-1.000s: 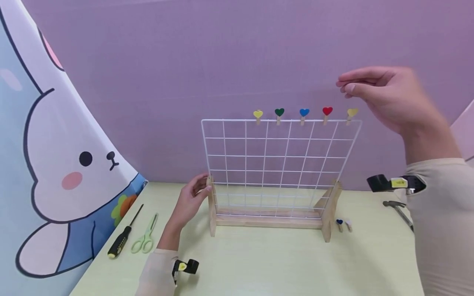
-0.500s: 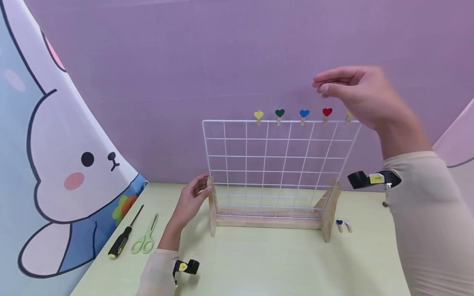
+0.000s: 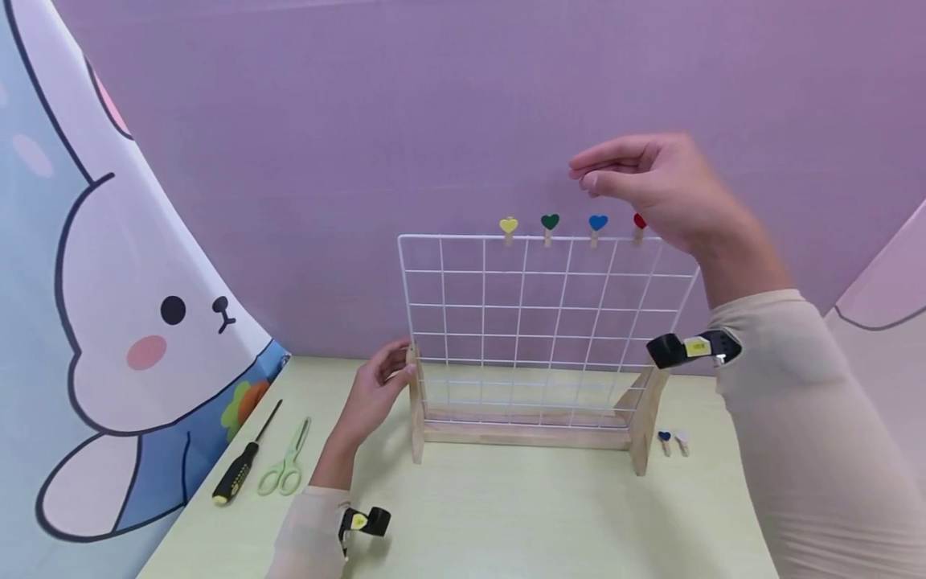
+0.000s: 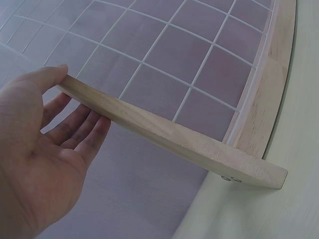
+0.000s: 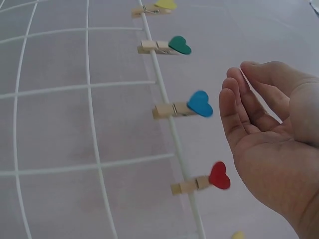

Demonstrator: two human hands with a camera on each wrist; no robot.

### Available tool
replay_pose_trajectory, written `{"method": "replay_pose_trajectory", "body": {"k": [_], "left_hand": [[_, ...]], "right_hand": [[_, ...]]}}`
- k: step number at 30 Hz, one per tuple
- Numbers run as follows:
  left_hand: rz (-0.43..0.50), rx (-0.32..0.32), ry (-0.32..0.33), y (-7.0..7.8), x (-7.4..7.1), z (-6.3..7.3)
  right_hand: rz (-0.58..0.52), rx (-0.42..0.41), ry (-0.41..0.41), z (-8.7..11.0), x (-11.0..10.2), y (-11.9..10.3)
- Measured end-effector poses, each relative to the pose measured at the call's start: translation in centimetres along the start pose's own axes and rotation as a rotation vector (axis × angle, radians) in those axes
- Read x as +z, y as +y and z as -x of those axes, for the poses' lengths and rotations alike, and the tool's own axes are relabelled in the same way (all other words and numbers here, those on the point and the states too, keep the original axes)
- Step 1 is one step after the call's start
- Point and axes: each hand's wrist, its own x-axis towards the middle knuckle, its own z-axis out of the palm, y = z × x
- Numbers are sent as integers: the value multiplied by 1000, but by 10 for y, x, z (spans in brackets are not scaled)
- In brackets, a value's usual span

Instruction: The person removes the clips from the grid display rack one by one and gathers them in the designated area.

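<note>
A white wire grid (image 3: 463,236) stands upright in a wooden stand (image 3: 528,435). My left hand (image 3: 372,394) grips the stand's left side post (image 4: 164,132), thumb on one face and fingers on the other. Along the grid's top wire sit heart clothespins: yellow (image 3: 509,226), green (image 3: 550,222), blue (image 5: 200,103) and red (image 5: 220,176). Behind my right hand (image 3: 665,193) another yellow one is hidden in the head view; a yellow bit (image 5: 239,235) shows in the right wrist view. That hand hovers above the top wire, fingers loosely bent towards the thumb, nothing visible between them.
On the table's right lie a dark blue heart clothespin (image 3: 665,441) and a pale one (image 3: 682,442). At the left are a screwdriver (image 3: 237,474) and green scissors (image 3: 284,469). A purple backdrop (image 3: 325,161) hangs behind, with a rabbit-print cloth (image 3: 108,281) on the left.
My right hand has moved left above the top wire, from past the grid's right end to over the blue and red clothespins. The left hand stays on the post.
</note>
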Motion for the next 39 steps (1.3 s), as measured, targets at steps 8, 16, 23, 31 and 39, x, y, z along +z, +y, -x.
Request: {"method": "replay_pose_trajectory", "body": {"k": [8, 16, 23, 31, 39], "left_hand": [[0, 0, 0, 0, 0, 1], [13, 14, -11, 0, 2, 1], [7, 11, -16, 0, 2, 1], [17, 8, -14, 0, 3, 2], [27, 18, -19, 0, 3, 0]], "right_hand": [[-36, -28, -61, -7, 15, -3], [39, -19, -93, -11, 27, -8], [81, -26, -122, -13, 33, -13], [161, -10, -178, -15, 41, -18], [217, -21, -227, -18, 50, -18]]}}
